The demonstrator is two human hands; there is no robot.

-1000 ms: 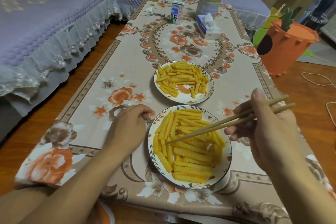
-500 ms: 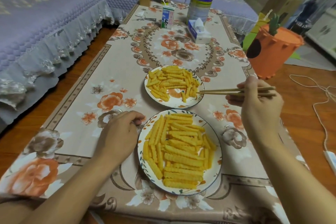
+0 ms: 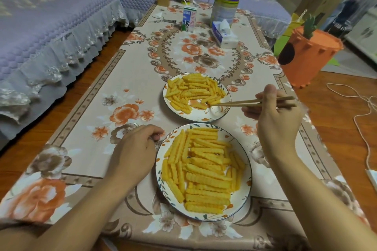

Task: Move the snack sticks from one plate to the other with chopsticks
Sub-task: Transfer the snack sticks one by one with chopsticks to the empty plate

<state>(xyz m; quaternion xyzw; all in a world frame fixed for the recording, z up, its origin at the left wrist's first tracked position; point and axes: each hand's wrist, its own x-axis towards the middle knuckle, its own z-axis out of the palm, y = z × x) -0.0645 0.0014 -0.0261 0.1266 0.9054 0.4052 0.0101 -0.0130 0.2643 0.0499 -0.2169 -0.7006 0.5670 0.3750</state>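
The right hand (image 3: pixel 273 116) grips the chopsticks (image 3: pixel 251 103) near their back ends, thumb up and fingers curled round the pair. The sticks lie almost level, long axis running across the counter (image 3: pixel 114 91) from right to left, and their tips rest close together at the near right part of the far plate (image 3: pixel 221 115), touching or just above the snack sticks (image 3: pixel 191 91) heaped there. Whether a stick is pinched between the tips is too small to tell.

The left hand (image 3: pixel 134 149) rests on the counter, fingers loosely curled and holding nothing that I can see, its knuckles just beside the left rim of the near plate (image 3: pixel 247 189). It seems placed to steady that plate.

Both plates sit on the counter's centre line, the near one close to the front edge, the far one just behind it, rims near but apart. The near plate carries the larger load (image 3: pixel 204 173); its sticks mostly lie with their long axes across the plate, slanting down to the right, while a few along the left side run front to back. The far pile fans out more loosely.

From the right hand the far plate lies straight to the left, at the chopstick tips; the near plate lies down and left, towards the body. The right hand is the nearer to both piles' right sides. To pick from the near plate the tips would have to swing back towards the body and meet the crosswise sticks across their width.
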